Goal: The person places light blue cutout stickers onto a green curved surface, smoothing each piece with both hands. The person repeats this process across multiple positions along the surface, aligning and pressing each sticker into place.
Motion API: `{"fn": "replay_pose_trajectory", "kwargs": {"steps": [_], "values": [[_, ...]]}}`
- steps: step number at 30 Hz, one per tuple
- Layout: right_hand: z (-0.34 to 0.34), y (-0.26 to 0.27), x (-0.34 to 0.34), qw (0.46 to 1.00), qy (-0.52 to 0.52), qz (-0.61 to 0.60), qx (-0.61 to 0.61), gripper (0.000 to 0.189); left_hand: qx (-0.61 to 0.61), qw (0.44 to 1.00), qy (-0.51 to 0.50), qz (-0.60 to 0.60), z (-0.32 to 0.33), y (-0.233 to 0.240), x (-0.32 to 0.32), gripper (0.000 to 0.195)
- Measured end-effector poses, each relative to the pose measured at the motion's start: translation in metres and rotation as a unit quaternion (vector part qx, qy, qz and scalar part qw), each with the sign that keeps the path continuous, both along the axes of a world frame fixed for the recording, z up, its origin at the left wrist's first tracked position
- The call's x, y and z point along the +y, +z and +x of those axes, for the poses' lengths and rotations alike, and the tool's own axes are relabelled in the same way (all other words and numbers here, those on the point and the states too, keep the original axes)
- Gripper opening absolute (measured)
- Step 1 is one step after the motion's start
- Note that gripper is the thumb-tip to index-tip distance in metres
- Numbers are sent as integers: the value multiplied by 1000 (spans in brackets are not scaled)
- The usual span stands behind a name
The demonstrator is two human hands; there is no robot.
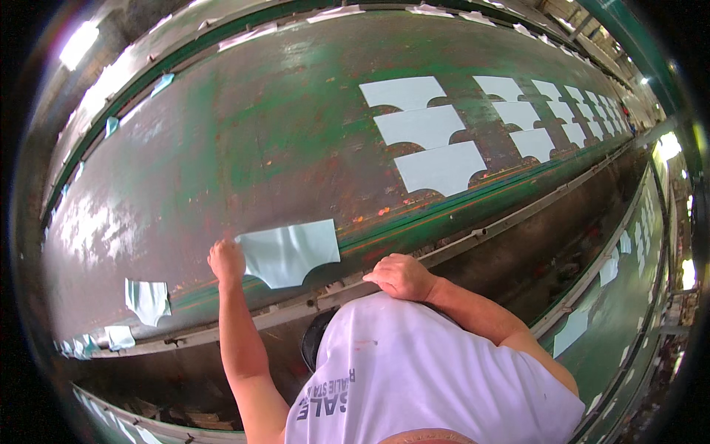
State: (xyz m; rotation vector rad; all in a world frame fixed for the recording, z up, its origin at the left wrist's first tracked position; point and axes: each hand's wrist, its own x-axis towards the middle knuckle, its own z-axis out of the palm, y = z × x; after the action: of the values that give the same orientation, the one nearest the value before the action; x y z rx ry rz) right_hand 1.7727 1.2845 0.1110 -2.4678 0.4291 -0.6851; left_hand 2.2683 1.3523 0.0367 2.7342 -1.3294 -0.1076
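A pale blue cut fabric piece [291, 252] with curved cut-outs lies near the front edge of a long green printing table [288, 139], slightly rippled. At its left edge, my left hand [226, 261] is curled closed and pinches the fabric by the upper left corner. My right hand [400, 276] hangs by the table's front rail, just right of the piece and apart from it. Its fingers are curled in, and nothing shows in them. Part of the palm side is hidden.
Several flat white cut pieces [441, 166] lie in rows toward the far right. Left of me, a smaller-looking pale piece [147, 299] rests near the front edge. A metal rail [288, 312] with fittings runs along this edge. Behind me stands another green table [604, 333] with pieces.
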Motion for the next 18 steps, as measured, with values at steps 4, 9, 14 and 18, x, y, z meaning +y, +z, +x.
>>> {"fn": "replay_pose_trajectory", "kwargs": {"steps": [4,9,14,18], "values": [[-13,-11,-6,999,-15,24,-24,23,-14,998,-65,-11,11,-10,7,28],[-24,-25,-4,995,-25,89,-44,20,1,996,-71,-58,15,-17,8,50],[-27,-27,-8,996,-28,71,-36,21,-5,998,-55,-18,11,-9,-3,25],[-37,-29,-10,998,-29,62,-4,22,170,971,-71,-155,-13,5,-14,19]]}}
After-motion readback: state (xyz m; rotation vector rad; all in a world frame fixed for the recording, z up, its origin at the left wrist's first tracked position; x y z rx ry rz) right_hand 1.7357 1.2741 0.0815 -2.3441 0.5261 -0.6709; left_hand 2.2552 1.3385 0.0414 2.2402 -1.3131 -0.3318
